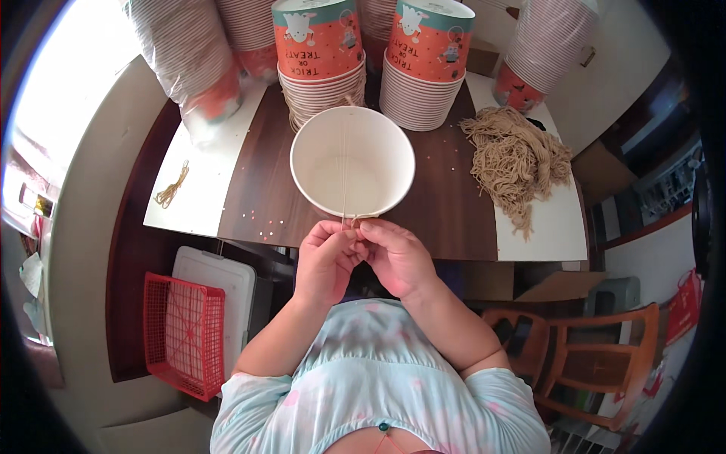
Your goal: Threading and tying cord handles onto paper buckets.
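String [344,163] runs taut across a white bucket [352,161] on the desk [446,204]. Both hands, left [325,261] and right [395,257], meet at the bucket's 6 o'clock rim, fingertips pinching the string's end. A string bundle [518,163] lies at 3 o'clock.

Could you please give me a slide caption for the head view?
Both hands pinch string at a white paper bucket's rim.
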The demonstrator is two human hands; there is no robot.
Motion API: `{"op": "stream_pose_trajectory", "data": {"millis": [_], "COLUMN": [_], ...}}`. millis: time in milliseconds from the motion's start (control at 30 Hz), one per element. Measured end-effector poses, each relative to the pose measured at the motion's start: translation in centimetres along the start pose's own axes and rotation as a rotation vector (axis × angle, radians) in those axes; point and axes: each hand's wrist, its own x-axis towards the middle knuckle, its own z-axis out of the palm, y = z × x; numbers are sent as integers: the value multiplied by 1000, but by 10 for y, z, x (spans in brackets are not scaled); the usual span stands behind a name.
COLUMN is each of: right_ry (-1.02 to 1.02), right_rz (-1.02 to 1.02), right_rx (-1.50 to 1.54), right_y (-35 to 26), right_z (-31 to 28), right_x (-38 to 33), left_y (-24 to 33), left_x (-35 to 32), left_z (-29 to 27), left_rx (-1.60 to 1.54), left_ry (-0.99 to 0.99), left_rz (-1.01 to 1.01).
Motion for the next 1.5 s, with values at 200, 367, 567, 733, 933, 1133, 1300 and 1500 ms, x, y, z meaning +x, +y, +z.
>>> {"op": "stream_pose_trajectory", "data": {"millis": [200,367,567,733,933,1133,1300,1500], "right_ry": [35,219,-18,-287,-171,-153,-237,75], "right_rz": [5,-665,-1078,-954,-1071,-994,-1088,-1290], "right_rx": [-3,-1221,-1763,-1916,-2019,-1913,-2075,-2001], "right_y": [-8,-30,-72,-80,-66,-78,-72,-38], "right_z": [5,6,25,28,35,31,29,20], "right_x": [2,-21,-3,19,-7,-3,5,-20], "left_y": [6,7,9,10,13,14,13,12], "left_x": [-1,3,5,7,6,6,7,3], "left_z": [12,2,7,8,6,9,9,11], "left_rx": [146,246,398,421,393,439,479,441], "left_ry": [78,75,1,-5,1,-34,-17,-25], "left_rz": [200,206,330,348,340,351,379,337]}}
